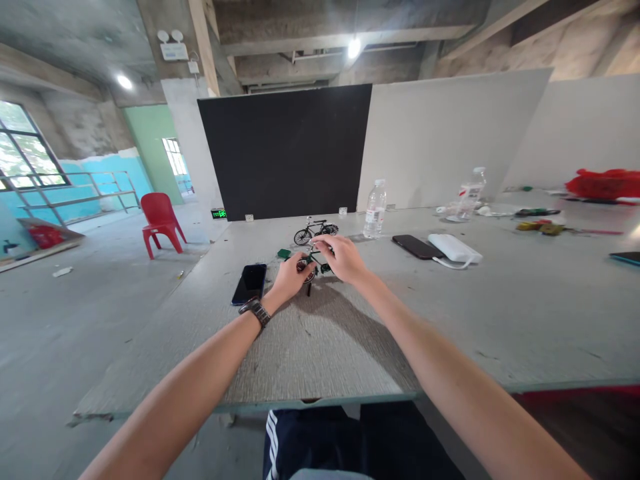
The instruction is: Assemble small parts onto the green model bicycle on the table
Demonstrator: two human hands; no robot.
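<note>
A small green model bicycle (325, 268) stands on the table between my two hands. My left hand (293, 275) is closed around its front wheel, with thumb and fingers on either side of the rim. Over the handlebar end, my right hand (343, 257) is bent in a pinch; what its fingertips grip is too small to make out. Part of the frame is hidden behind the right hand. Just behind stands a second, black model bicycle (316, 232). A small green piece (284, 254) lies left of the bicycles, and a short dark stick (309, 289) lies in front.
A phone (249, 285) lies by my left wrist. To the right are a water bottle (376, 210), a dark phone (417, 247) and a white power bank with a cable (454, 249). Farther right are another bottle (470, 195) and a red bag (603, 185). A black panel (290, 153) stands behind.
</note>
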